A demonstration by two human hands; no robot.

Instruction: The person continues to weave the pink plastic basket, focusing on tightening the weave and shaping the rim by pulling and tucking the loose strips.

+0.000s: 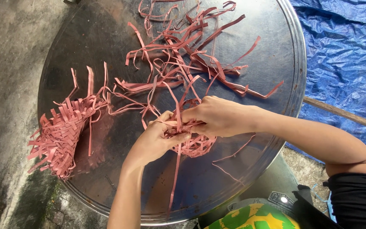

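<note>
My left hand [155, 140] and my right hand [214, 115] meet over the middle of a round metal tray [272, 46]. Both pinch pink strips of a small woven piece [195, 146] that lies under my fingers, partly hidden by them. Loose ends of the piece hang toward me. A pile of loose pink strips [183, 55] lies spread on the far half of the tray. At the tray's left edge rests a larger woven pink piece [62, 135] with strip ends sticking out.
A crumpled blue tarpaulin [344, 51] covers the ground to the right, with a wooden stick [344, 113] lying across it. Grey concrete floor [5, 85] is on the left. Green and yellow cloth [255, 218] shows at the bottom.
</note>
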